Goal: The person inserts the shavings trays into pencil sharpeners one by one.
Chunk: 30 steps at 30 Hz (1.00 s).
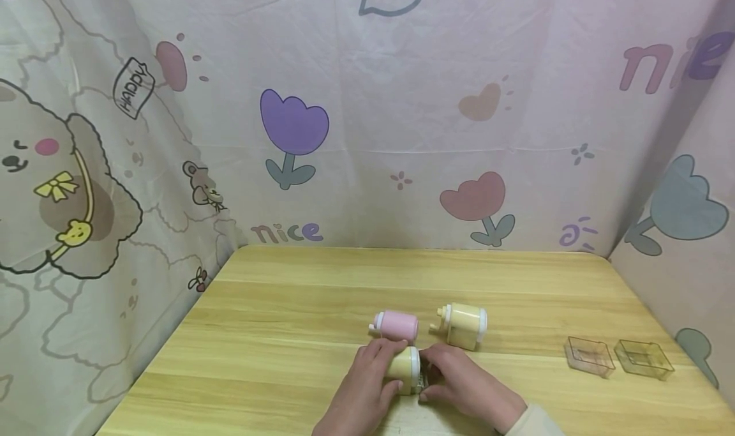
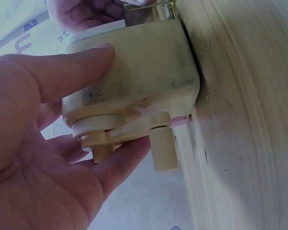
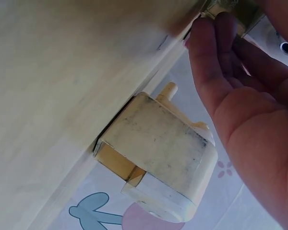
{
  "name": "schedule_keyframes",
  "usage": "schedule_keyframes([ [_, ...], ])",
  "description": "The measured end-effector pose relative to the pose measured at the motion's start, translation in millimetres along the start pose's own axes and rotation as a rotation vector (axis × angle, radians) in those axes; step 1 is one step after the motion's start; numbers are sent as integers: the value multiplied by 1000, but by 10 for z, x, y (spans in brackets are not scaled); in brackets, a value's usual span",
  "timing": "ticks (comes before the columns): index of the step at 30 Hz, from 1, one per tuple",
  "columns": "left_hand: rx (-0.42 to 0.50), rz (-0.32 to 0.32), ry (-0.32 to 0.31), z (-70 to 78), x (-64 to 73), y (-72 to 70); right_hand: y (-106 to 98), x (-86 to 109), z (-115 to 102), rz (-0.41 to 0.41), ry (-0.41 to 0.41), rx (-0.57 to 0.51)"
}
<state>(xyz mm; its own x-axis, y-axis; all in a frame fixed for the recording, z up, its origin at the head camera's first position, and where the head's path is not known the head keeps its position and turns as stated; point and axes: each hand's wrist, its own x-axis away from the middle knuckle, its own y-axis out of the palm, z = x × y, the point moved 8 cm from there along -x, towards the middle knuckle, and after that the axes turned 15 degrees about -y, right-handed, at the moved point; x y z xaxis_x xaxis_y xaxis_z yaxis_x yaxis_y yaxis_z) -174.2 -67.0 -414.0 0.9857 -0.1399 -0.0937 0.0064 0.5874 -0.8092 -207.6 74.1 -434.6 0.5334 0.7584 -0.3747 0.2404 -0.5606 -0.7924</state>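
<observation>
My left hand [image 1: 363, 388] grips a yellow hand-crank pencil sharpener [image 1: 404, 369] lying near the front of the table. In the left wrist view its crank handle [image 2: 164, 148] points towards the palm, and the thumb presses on the dark-smudged body. At the white end, my right hand [image 1: 462, 382] pinches a clear shavings drawer [image 2: 148, 15], which juts partly out of the sharpener. Just behind lies a pink pencil sharpener [image 1: 399, 326]. Another yellow pencil sharpener [image 1: 466, 326] stands to its right; the right wrist view shows its empty drawer slot [image 3: 116, 163].
Two clear drawers rest at the table's right side, one pinkish drawer [image 1: 590, 357] and one yellowish drawer [image 1: 643, 360]. Small dark specks dot the wooden table [image 2: 240, 158] beside the sharpener. A printed cloth [image 1: 367, 104] hangs behind and at both sides.
</observation>
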Motion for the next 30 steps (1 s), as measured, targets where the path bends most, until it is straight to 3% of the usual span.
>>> schedule_keyframes([
  [30,-4,10,1,10,8,-10,7,-20,-11,-6,21,-10],
])
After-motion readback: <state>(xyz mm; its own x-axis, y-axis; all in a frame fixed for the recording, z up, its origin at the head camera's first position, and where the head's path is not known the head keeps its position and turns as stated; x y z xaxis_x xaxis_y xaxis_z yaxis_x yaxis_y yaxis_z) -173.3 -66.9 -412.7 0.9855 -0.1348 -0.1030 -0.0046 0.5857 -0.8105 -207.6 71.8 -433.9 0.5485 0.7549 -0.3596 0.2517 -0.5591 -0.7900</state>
